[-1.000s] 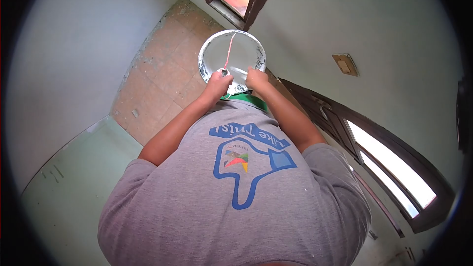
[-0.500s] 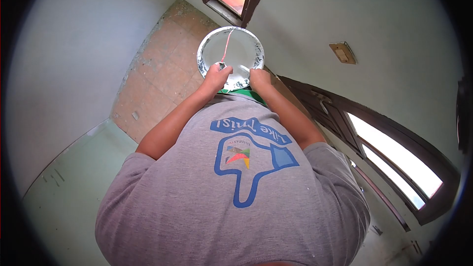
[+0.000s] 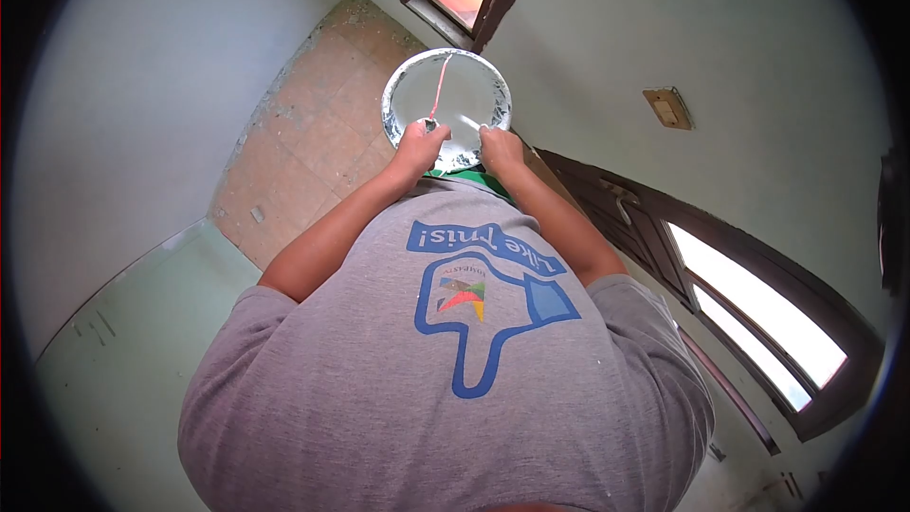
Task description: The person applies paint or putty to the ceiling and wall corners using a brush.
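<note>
A round white bucket (image 3: 386, 104) stands in front of my body, its rim smeared with dark and white marks. My left hand (image 3: 421, 146) is closed at the near left rim. A reddish cord (image 3: 440, 85) runs from the far rim down to its fingers, beside a small dark and white piece. At the near right rim, my right hand (image 3: 501, 149) is closed on a pale stick (image 3: 469, 122), which points inward over the whitish inside of the bucket. Something green (image 3: 474, 175) shows between the bucket and my grey T-shirt (image 3: 341, 398).
Worn brownish floor tiles (image 3: 294, 147) lie left of the bucket, with a pale green surface (image 3: 142, 313) nearer me. A dark-framed opening (image 3: 483, 5) stands ahead. On the right are a wall switch (image 3: 668, 108) and a brown door (image 3: 654, 228) with a handle.
The view has shifted slightly. The pale stick in my right hand sits a little higher over the bucket, while my left hand stays at the rim with the cord.
</note>
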Demonstrator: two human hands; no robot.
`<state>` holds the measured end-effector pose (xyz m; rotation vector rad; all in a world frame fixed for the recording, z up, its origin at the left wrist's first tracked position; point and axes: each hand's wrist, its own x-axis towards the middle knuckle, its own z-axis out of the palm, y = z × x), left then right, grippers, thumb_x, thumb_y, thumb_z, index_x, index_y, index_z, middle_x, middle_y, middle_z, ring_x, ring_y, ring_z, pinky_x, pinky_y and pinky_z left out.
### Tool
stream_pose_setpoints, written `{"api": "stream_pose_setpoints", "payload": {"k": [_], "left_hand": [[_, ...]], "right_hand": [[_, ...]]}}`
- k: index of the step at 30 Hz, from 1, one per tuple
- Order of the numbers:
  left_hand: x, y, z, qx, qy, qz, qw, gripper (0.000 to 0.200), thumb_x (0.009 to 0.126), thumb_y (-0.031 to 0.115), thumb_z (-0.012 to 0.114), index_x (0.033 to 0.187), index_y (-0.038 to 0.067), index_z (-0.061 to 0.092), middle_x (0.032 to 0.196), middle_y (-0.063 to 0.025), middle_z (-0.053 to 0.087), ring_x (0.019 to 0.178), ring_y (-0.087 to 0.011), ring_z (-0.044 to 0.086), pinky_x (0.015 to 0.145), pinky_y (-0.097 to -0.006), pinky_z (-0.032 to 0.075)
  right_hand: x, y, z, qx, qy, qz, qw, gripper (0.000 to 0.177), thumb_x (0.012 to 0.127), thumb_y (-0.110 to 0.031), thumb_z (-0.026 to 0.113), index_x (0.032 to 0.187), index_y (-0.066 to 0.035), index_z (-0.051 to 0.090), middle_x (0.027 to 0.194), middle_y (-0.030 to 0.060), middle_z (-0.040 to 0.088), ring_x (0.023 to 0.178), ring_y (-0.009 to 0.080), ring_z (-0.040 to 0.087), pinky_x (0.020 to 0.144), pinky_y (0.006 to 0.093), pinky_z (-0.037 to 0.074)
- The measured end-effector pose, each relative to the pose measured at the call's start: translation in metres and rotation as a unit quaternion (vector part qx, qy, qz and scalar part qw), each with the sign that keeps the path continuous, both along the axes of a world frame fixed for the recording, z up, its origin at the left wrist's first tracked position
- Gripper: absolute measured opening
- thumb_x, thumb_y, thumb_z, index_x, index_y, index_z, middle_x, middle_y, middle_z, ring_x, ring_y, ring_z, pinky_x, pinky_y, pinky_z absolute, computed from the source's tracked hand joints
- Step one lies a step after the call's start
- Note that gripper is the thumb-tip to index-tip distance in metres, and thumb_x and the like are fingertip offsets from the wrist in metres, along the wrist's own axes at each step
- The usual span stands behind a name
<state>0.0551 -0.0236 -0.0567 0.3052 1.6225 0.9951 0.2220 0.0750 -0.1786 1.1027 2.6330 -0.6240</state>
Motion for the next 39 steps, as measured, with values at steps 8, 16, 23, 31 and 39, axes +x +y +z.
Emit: {"api": "stream_pose_setpoints", "payload": {"k": [8,16,23,31,39], "left_hand": [[-0.002,0.0,0.006,0.01,-0.034,-0.008,0.999,0.019,0.087,0.015,0.059,0.075,0.011,0.045,0.055,0.006,0.036,0.042,-0.0063,0.03,0.041,-0.0262,0.023],[-0.003,0.001,0.01,0.015,-0.046,-0.008,0.999,0.021,0.085,0.015,0.06,0.073,0.013,0.042,0.056,0.0064,0.035,0.043,-0.0059,0.029,0.04,-0.0261,0.022],[-0.008,0.0,0.009,0.009,-0.045,-0.021,0.999,0.02,0.086,0.016,0.059,0.074,0.012,0.044,0.055,0.0066,0.035,0.042,-0.0059,0.029,0.04,-0.0264,0.022],[-0.009,-0.003,0.015,-0.001,-0.043,-0.017,0.999,0.021,0.087,0.015,0.058,0.072,0.012,0.043,0.054,0.0069,0.034,0.041,-0.0059,0.029,0.039,-0.0271,0.021],[-0.011,-0.006,0.01,0.008,-0.028,-0.043,0.999,0.02,0.087,0.013,0.058,0.073,0.012,0.044,0.054,0.0058,0.035,0.042,-0.0068,0.03,0.04,-0.0276,0.023]], "right_hand": [[0.007,0.003,0.003,0.015,-0.005,-0.009,1.0,0.017,0.085,-0.009,0.058,0.099,-0.005,0.065,0.087,0.0177,0.07,0.081,0.036,0.071,0.068,0.0474,0.056],[0.01,-0.005,0.0,0.037,0.019,-0.018,0.999,0.02,0.088,-0.009,0.054,0.105,-0.005,0.065,0.086,0.0171,0.07,0.078,0.0356,0.071,0.065,0.0473,0.056],[0.005,-0.005,0.001,0.018,-0.03,-0.028,0.999,0.021,0.089,-0.01,0.054,0.104,-0.005,0.067,0.086,0.0171,0.071,0.078,0.0351,0.071,0.065,0.0466,0.057],[0.01,-0.009,-0.002,0.028,-0.001,-0.033,0.999,0.024,0.089,-0.012,0.054,0.11,-0.005,0.064,0.087,0.0177,0.07,0.079,0.0372,0.07,0.066,0.0484,0.056],[0.023,0.003,0.001,0.044,0.024,-0.009,0.999,0.025,0.087,-0.008,0.055,0.109,-0.009,0.067,0.087,0.017,0.069,0.08,0.0348,0.071,0.066,0.0463,0.057]]}}
